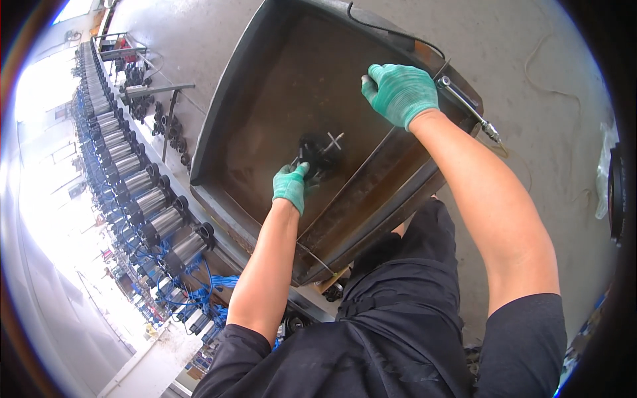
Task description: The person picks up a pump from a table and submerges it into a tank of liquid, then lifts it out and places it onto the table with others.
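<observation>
My left hand (290,186), in a green glove, reaches low into a dark metal tub (225,99). Its fingers close on a black part with thin metal rods (310,144), whose exact kind I cannot make out. A shiny metal cross (335,141) stands out at the right side of that part. Above the tub's right side is my right hand (401,93), gloved too, with its fingers curled under. Whatever those fingers may hold is hidden. Just right of the wrist, a slim metal cylinder tool (460,95) lies along the tub's rim.
On the left, a long row of metal cylinders with black ends (142,179) runs beside blue tubing (215,285). Black parts (169,129) lie near a metal frame beyond the tub. A black cable (391,30) crosses the far rim. Grey floor (551,132) extends on the right.
</observation>
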Tool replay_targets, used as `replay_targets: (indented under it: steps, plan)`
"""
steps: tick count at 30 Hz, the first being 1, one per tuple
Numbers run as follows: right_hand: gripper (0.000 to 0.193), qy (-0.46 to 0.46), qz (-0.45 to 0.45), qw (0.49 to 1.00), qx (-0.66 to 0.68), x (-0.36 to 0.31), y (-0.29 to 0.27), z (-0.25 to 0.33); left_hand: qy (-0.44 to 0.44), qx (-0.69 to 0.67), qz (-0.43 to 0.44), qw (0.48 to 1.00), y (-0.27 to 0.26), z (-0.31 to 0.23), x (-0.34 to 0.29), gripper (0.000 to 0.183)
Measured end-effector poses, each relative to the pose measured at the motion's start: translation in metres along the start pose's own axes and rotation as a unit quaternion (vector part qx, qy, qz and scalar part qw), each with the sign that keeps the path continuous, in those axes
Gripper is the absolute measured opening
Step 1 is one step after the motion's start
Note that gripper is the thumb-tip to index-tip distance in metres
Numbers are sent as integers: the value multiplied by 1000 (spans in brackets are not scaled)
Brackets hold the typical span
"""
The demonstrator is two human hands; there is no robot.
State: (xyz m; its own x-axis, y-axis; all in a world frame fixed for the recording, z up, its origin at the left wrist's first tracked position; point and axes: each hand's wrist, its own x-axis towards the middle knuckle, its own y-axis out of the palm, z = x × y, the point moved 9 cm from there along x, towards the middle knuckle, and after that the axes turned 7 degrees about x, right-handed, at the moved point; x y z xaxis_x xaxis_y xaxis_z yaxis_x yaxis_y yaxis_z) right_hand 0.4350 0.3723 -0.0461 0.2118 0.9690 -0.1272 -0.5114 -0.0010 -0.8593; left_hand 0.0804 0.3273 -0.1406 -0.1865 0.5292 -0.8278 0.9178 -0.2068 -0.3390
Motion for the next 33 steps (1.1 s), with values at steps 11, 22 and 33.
replay_targets:
  steps: [11,22,33]
  plan:
    - [33,-4,-1,1000,-6,1,3,-1,41,-26,-41,998,0,20,-21,17]
    - [29,4,-9,1000,3,1,1,0,97,6,-73,993,0,26,-17,23]
    - [29,2,-16,1000,-1,-1,-1,-2,121,8,-77,990,1,26,-13,22]
